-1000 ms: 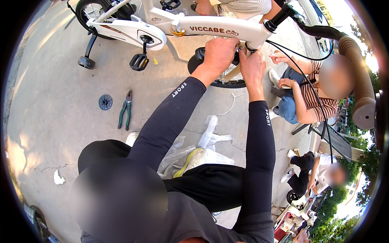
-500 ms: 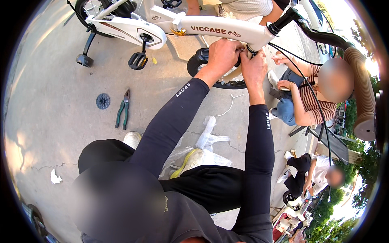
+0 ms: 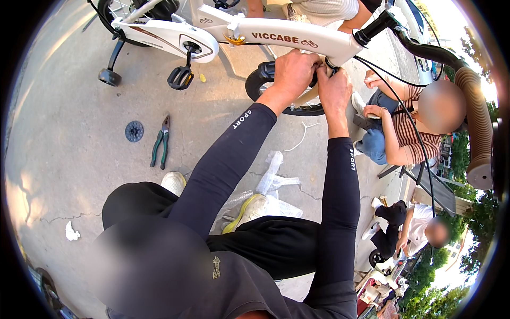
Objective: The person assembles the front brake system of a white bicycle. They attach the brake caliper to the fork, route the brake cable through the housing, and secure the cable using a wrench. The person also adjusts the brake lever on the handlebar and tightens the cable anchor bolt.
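Item: small white bicycle frame [image 3: 297, 40], lying across the far part of the scene, its main tube running left to right, black front wheel [image 3: 265, 85] just beneath the tube and black handlebar [image 3: 425, 50] rising to the far right. Left hand [image 3: 295, 69]: closed over the joint where the tube meets the head of the frame, fingers curled down around it; whatever small part lies under the palm is hidden. Right hand [image 3: 333, 87]: pressed to the same joint from the right, fingers bent together against it, touching the left hand; what they pinch cannot be told. Change against the pictures of a second and half a second ago: both hands remain at the same joint in much the same closed hold, and the frame sits a little differently in view, which reads as head movement; judged so, the work at this joint continues. Nearby: green-handled pliers [image 3: 160, 143] and a dark round disc [image 3: 134, 131] on the concrete to the left, untouched, well apart from the hands; clear plastic wrapping [image 3: 271, 178] near the knees; a seated person in a striped shirt [image 3: 406, 125] to the right.
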The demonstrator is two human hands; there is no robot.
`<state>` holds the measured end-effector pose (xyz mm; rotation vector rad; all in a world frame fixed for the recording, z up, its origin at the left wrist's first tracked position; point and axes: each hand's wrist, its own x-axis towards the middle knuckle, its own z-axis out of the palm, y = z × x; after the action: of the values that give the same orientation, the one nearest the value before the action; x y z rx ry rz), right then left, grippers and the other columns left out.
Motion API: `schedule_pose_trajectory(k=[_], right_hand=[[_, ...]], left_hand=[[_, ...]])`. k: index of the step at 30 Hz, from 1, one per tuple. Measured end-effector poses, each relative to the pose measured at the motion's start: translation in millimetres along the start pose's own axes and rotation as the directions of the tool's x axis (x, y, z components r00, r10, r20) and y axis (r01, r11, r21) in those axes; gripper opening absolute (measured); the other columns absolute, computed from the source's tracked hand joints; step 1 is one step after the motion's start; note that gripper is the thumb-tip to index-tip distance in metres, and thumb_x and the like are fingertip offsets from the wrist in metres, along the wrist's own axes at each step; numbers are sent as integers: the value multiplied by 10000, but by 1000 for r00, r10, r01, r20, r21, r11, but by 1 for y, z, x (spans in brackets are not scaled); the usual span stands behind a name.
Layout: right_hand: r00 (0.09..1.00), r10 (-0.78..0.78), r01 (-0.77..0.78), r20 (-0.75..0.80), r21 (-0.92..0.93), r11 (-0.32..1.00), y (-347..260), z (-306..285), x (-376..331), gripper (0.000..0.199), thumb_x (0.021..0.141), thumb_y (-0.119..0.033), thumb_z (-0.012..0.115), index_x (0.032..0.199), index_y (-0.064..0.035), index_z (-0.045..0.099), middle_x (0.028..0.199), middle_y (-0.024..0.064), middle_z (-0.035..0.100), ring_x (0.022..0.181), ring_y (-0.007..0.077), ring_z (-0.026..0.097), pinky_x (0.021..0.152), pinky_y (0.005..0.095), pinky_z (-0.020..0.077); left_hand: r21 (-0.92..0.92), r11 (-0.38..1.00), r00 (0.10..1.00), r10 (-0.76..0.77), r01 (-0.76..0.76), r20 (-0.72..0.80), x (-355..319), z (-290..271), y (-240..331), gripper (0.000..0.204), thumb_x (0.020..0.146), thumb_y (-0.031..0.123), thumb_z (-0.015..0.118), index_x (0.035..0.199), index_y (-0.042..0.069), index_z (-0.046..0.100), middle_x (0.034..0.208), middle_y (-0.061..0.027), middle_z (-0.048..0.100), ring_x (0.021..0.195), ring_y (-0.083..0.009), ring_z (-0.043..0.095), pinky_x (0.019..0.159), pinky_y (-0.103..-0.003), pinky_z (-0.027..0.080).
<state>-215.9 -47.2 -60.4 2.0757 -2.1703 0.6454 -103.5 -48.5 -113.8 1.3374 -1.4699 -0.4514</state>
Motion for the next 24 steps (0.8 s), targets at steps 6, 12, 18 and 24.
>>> schedule_pose_trajectory(k=[6, 12, 18, 24], right_hand=[[998, -36, 36, -42, -9, 999, 4, 2, 1, 523, 863, -391, 660, 998, 114, 659, 938, 338, 669, 938, 490, 656, 873, 510, 510], [998, -43, 42, -38, -32, 999, 6, 3, 0, 546, 870, -425, 649, 935, 117, 671, 931, 332, 675, 937, 487, 659, 864, 510, 507], [1000, -6, 6, -27, -8, 1000, 7, 4, 2, 535, 858, -409, 672, 966, 116, 657, 964, 332, 665, 958, 483, 654, 877, 507, 510], [1000, 10, -10, 5, 10, 1000, 7, 4, 2, 550, 837, -383, 697, 1020, 132, 636, 1004, 350, 645, 971, 489, 654, 893, 507, 522]], left_hand=[[-36, 997, 996, 69, -67, 56, 6, 0, -5, 146, 847, 222, 696, 941, 149, 781, 846, -132, 725, 803, -330, 699, 685, -444, 554], [-102, 989, 994, 100, -103, -37, 4, 4, -9, 132, 853, 200, 684, 927, 143, 776, 818, -140, 717, 762, -345, 695, 675, -454, 551], [-89, 996, 1000, 22, -21, 6, 2, 0, -3, 175, 834, 194, 721, 988, 159, 798, 917, -112, 744, 857, -311, 703, 720, -412, 555], [-111, 993, 1000, -29, 30, 8, 3, -1, 3, 138, 825, 196, 730, 932, 142, 799, 904, -111, 744, 869, -304, 702, 708, -418, 539]])
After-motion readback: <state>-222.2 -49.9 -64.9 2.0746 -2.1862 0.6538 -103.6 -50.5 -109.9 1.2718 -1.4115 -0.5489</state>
